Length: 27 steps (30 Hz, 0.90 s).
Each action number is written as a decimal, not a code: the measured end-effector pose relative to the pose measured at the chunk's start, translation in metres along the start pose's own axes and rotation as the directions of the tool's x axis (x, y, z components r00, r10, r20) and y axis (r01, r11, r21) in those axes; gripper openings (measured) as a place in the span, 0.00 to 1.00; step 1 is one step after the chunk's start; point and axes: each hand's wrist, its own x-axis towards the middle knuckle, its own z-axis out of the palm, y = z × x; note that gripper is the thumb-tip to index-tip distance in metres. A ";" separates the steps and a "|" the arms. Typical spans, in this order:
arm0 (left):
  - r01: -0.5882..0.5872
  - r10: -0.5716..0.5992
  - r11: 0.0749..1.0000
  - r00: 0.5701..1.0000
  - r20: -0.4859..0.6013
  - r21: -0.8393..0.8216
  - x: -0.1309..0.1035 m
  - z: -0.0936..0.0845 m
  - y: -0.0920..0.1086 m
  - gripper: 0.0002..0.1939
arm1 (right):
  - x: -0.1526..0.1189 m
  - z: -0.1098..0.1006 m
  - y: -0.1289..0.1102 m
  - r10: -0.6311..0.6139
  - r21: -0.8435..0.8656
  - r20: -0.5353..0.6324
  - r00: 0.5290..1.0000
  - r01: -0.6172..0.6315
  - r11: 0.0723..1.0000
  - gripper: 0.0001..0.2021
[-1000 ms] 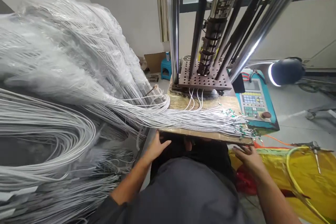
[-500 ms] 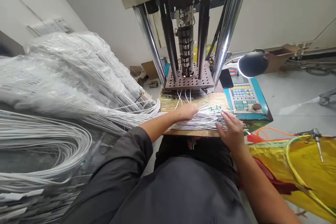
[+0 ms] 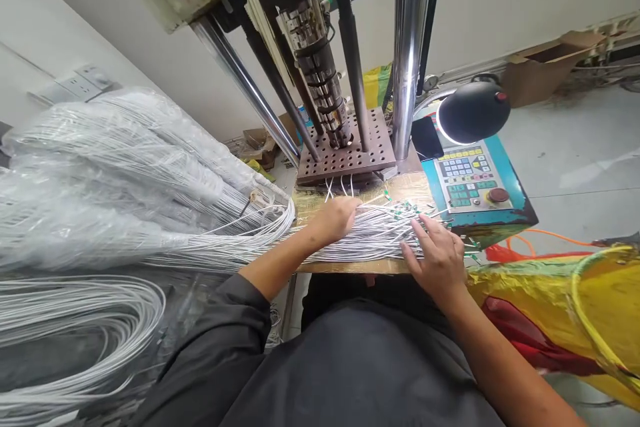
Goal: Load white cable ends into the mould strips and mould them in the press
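Observation:
A wide bundle of thin white cables (image 3: 370, 237) lies across the wooden work surface (image 3: 313, 199), with small green tips at its right end. My left hand (image 3: 337, 219) is closed over the upper part of the bundle; its fingertips are hidden, and a cable with a green tip sticks out to its right. On the right end of the bundle, my right hand (image 3: 435, 250) rests with its fingers spread. Just behind the hands is the perforated metal plate (image 3: 350, 153) of a press, and a few white cables come out from under it.
Plastic-wrapped cable bundles (image 3: 120, 160) fill the left side, above a looped coil (image 3: 145, 320). At the right are a control panel (image 3: 473, 180), a black lamp (image 3: 475, 113), a phone (image 3: 426, 139) and a yellow bag (image 3: 540, 293). A steel column (image 3: 407, 53) rises behind.
The view has turned and shifted, so the press now looks tilted. My left hand has drawn slightly left along the cables. My right hand stays on the green-tipped end, fingers still spread.

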 end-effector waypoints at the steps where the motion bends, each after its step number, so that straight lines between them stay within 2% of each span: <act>1: 0.022 -0.022 0.999 1.000 -0.006 -0.031 0.000 -0.002 0.004 0.13 | 0.000 0.000 0.000 0.001 -0.002 0.004 1.000 -0.001 1.000 0.27; 4: 0.129 -0.131 0.977 0.991 0.004 -0.168 0.006 -0.008 0.010 0.12 | -0.001 0.000 0.000 -0.001 -0.014 -0.002 1.000 0.001 1.000 0.28; 8: 0.142 -0.126 0.938 0.989 0.072 -0.317 0.016 -0.012 0.011 0.13 | 0.000 -0.002 -0.001 0.004 -0.023 -0.018 1.000 -0.005 1.000 0.29; 12: 0.188 -0.185 0.884 0.982 0.049 -0.427 0.017 -0.008 0.008 0.16 | 0.000 -0.002 -0.001 0.008 -0.016 -0.017 1.000 -0.008 1.000 0.30; 14: 0.225 -0.218 0.835 0.973 0.072 -0.502 0.016 -0.004 0.006 0.17 | -0.001 -0.002 0.001 0.020 0.007 -0.026 0.999 -0.020 1.000 0.30; 17: 0.290 -0.273 0.720 0.953 0.127 -0.631 0.012 0.001 0.005 0.18 | -0.002 -0.007 0.005 0.049 0.114 -0.084 0.995 -0.039 0.993 0.27; 20: 0.275 -0.260 0.658 0.957 0.132 -0.701 0.006 0.002 0.007 0.20 | 0.001 -0.017 0.012 0.109 0.291 -0.204 0.973 -0.046 0.956 0.23; 22: 0.247 -0.249 0.652 0.963 0.104 -0.717 0.002 0.000 0.010 0.22 | 0.011 -0.024 0.015 0.143 0.343 -0.280 0.949 -0.040 0.938 0.25; 24: 0.219 -0.209 0.672 0.972 0.103 -0.707 -0.002 -0.002 0.012 0.22 | 0.028 -0.028 0.014 0.124 0.315 -0.315 0.941 -0.019 0.949 0.29; 26: 0.214 -0.183 0.688 0.976 0.119 -0.694 -0.003 -0.005 0.014 0.22 | 0.052 -0.029 0.009 0.051 0.260 -0.262 0.964 0.020 0.965 0.34; 27: 0.216 -0.185 0.690 0.975 0.120 -0.691 -0.003 -0.005 0.015 0.22 | 0.064 -0.028 0.006 0.011 0.233 -0.188 0.982 0.033 0.972 0.36</act>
